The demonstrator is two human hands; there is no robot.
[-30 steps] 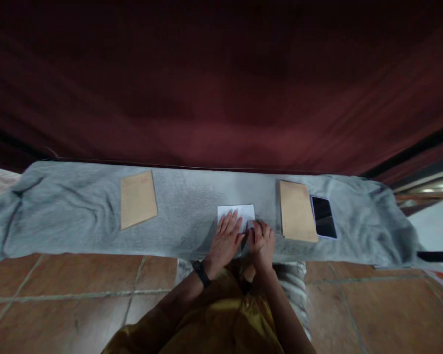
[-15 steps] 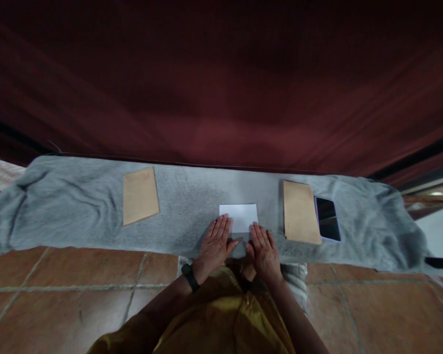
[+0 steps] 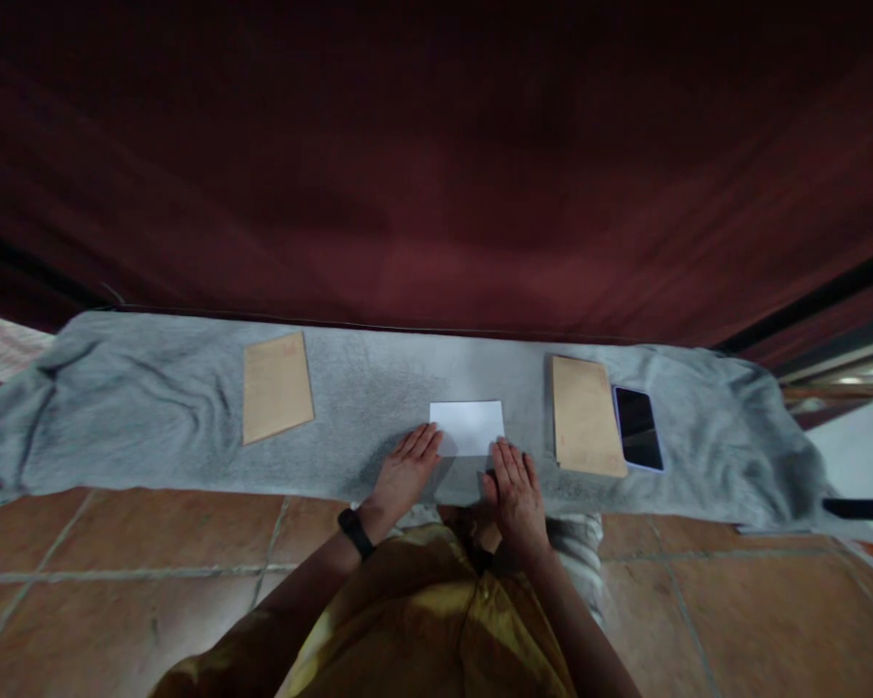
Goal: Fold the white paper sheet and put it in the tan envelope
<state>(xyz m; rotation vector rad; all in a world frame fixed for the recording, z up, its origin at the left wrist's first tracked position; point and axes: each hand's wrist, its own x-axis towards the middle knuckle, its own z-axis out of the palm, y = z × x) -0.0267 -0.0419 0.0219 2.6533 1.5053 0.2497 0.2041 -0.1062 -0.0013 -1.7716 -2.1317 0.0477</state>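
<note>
A white folded-looking sheet of paper (image 3: 468,427) lies flat on the grey cloth (image 3: 364,388), in front of me. My left hand (image 3: 408,470) rests flat with fingers stretched, its fingertips at the paper's lower left corner. At the lower right corner, my right hand (image 3: 516,490) lies flat too, fingers extended and fingertips on the edge. Neither hand grips anything. To the right is a stack of brown envelopes (image 3: 588,417), and a single brown envelope (image 3: 276,386) lies to the left.
A phone (image 3: 638,428) with a dark screen lies right of the envelope stack. Dark red fabric (image 3: 436,194) rises behind the cloth-covered surface. Tiled floor (image 3: 189,543) shows below, and a white object (image 3: 862,451) is at the far right.
My left hand has shifted left and turned, leaving more of the paper's left side uncovered. My right hand has hardly moved. The view has shifted slightly.
</note>
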